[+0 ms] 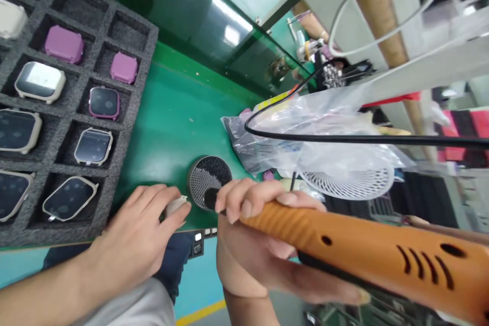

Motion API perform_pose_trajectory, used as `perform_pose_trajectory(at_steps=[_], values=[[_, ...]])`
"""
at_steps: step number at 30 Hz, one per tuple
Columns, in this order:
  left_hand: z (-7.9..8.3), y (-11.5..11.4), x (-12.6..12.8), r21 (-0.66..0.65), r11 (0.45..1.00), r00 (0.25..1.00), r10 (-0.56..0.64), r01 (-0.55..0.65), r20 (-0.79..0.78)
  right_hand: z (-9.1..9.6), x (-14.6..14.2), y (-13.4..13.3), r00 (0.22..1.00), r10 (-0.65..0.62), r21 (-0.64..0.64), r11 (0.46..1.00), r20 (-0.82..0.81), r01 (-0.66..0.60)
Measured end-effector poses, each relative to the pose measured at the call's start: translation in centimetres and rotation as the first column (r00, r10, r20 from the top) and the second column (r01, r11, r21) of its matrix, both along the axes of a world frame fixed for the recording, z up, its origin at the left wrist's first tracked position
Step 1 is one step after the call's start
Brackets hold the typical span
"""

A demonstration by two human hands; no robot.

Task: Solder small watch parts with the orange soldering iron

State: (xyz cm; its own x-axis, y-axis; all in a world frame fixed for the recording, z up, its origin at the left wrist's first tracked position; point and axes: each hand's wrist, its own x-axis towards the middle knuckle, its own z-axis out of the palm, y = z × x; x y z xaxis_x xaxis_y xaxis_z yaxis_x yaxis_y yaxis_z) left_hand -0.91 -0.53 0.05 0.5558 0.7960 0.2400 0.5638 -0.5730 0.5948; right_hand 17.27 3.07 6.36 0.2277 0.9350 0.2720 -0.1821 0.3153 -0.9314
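Note:
My right hand (260, 224) is wrapped round an orange electric screwdriver (367, 249) whose black tip points left toward a round perforated screw tray (208, 178). My left hand (141, 229) pinches a small white watch case (174, 206) between thumb and fingers, right beside the screwdriver tip. Both hands hover at the front edge of the green bench mat (171, 117).
A dark foam tray (46, 183) on the left holds several smartwatch bodies, white and purple, in square pockets. A clear plastic bag (305, 132), a black cable (344, 138) and a white fan grille (347, 181) lie to the right. Glass shelf behind.

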Motion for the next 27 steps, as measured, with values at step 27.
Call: perform_pose_trajectory(at_steps=[27], values=[[-0.1, 0.5, 0.4, 0.029, 0.999, 0.999, -0.037, 0.036, 0.033, -2.2, 1.6, 1.5, 0.996, -0.087, 0.075, 0.993, -0.018, 0.088]])
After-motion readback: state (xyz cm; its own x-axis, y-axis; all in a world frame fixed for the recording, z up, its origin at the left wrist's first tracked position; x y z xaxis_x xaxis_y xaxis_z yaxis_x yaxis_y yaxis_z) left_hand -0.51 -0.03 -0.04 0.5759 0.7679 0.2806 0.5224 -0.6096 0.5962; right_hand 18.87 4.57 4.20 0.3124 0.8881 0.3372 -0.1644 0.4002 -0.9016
